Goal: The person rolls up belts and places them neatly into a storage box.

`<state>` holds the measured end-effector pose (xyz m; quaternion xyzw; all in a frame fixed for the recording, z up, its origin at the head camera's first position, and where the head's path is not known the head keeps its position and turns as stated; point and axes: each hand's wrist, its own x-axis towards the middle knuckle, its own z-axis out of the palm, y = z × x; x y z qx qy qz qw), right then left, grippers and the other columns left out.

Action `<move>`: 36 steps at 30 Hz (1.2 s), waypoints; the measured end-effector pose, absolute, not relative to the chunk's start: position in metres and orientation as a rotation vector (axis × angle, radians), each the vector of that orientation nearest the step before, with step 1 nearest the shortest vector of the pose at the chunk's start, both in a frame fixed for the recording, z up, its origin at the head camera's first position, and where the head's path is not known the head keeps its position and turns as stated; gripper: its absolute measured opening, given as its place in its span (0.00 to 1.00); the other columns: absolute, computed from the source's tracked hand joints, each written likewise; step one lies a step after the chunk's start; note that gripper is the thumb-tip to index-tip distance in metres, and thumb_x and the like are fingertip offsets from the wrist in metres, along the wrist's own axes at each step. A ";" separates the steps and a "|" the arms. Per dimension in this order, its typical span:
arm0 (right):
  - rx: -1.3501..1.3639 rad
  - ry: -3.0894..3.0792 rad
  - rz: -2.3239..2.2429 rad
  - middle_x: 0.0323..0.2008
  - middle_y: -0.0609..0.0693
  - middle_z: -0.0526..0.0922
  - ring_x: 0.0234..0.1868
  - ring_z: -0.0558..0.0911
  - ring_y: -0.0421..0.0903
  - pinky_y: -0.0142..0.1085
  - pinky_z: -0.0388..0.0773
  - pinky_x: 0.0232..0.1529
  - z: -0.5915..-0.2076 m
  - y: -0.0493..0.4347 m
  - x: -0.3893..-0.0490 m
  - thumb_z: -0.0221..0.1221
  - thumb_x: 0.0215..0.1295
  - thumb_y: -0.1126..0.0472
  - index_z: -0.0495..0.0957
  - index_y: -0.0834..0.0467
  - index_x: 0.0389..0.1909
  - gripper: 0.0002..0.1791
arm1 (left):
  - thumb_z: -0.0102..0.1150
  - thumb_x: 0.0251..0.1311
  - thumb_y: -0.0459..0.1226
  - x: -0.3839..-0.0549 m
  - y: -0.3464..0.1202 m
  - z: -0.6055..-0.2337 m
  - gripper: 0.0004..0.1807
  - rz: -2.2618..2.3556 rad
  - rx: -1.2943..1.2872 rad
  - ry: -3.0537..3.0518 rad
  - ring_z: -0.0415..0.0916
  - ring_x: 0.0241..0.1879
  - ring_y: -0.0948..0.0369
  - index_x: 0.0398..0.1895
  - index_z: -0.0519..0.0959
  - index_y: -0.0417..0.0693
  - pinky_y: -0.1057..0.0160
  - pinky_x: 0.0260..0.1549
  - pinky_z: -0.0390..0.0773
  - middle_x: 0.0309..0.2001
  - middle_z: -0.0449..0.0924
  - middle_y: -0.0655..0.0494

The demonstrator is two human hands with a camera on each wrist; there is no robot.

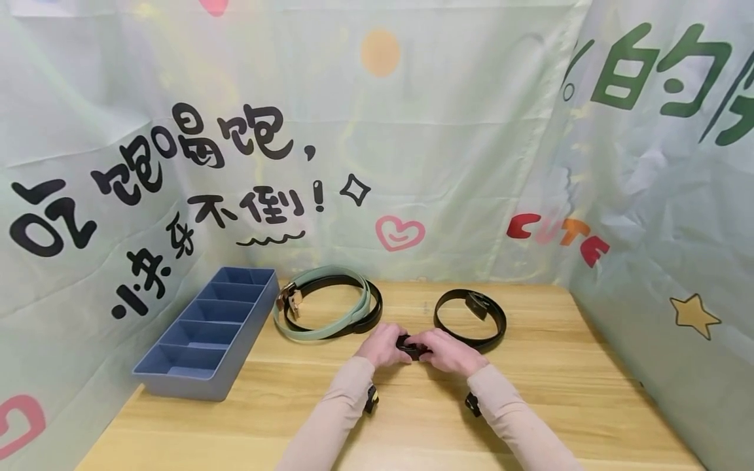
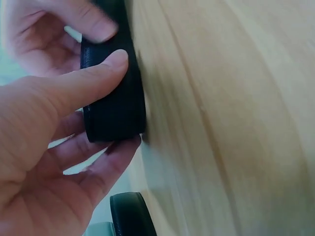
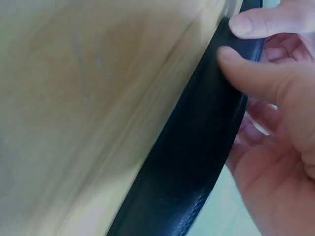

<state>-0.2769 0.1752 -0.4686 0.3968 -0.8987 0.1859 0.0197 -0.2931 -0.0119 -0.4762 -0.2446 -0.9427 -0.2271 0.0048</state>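
Between both hands, a small coiled black belt (image 1: 412, 354) stands on edge on the wooden table. My left hand (image 1: 381, 345) grips its left side, with the thumb on the near face and fingers behind in the left wrist view, where the black belt (image 2: 115, 115) shows stitching along its edge. My right hand (image 1: 452, 353) pinches the right side; in the right wrist view its thumb presses the broad black strap (image 3: 182, 142) and the fingers curl behind. The two thumbs lie close together. The far side of the coil is mostly hidden by the hands.
A looped black belt (image 1: 499, 325) with a dark buckle lies beyond my right hand. Behind my left hand, a pale green belt (image 1: 315, 335) overlaps another black belt (image 1: 377, 314). A blue compartment tray (image 1: 238, 356) stands at left. Printed cloth walls (image 1: 459, 163) enclose the table (image 1: 530, 386).
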 end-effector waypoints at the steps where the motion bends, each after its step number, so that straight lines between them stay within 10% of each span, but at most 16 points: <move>1: 1.231 -2.781 0.560 0.44 0.51 0.86 0.44 0.83 0.45 0.38 0.80 0.45 -0.469 0.176 -0.277 0.64 0.58 0.73 0.82 0.57 0.50 0.19 | 0.79 0.43 0.44 -0.294 -0.012 -0.476 0.18 -0.713 -0.792 -2.953 0.76 0.36 0.65 0.39 0.85 0.53 0.66 0.41 0.76 0.38 0.85 0.59; 13: 1.152 -2.701 0.536 0.32 0.42 0.87 0.34 0.82 0.38 0.36 0.79 0.37 -0.478 0.171 -0.283 0.68 0.53 0.72 0.86 0.50 0.32 0.12 | 0.80 0.41 0.45 -0.295 -0.011 -0.473 0.18 -0.706 -0.796 -2.996 0.75 0.36 0.64 0.36 0.85 0.51 0.67 0.41 0.75 0.36 0.83 0.60; 25: 1.259 -2.814 0.603 0.42 0.52 0.85 0.43 0.83 0.46 0.38 0.79 0.45 -0.470 0.173 -0.282 0.69 0.54 0.68 0.82 0.57 0.51 0.21 | 0.80 0.41 0.42 -0.297 -0.011 -0.470 0.18 -0.625 -0.924 -2.979 0.77 0.43 0.62 0.37 0.85 0.51 0.67 0.47 0.75 0.41 0.83 0.58; 36: 1.158 -2.749 0.517 0.29 0.42 0.87 0.31 0.81 0.36 0.31 0.78 0.34 -0.471 0.163 -0.289 0.74 0.47 0.66 0.87 0.50 0.29 0.10 | 0.80 0.42 0.43 -0.296 -0.009 -0.463 0.16 -0.562 -0.914 -3.024 0.74 0.35 0.64 0.32 0.82 0.51 0.68 0.39 0.74 0.34 0.81 0.60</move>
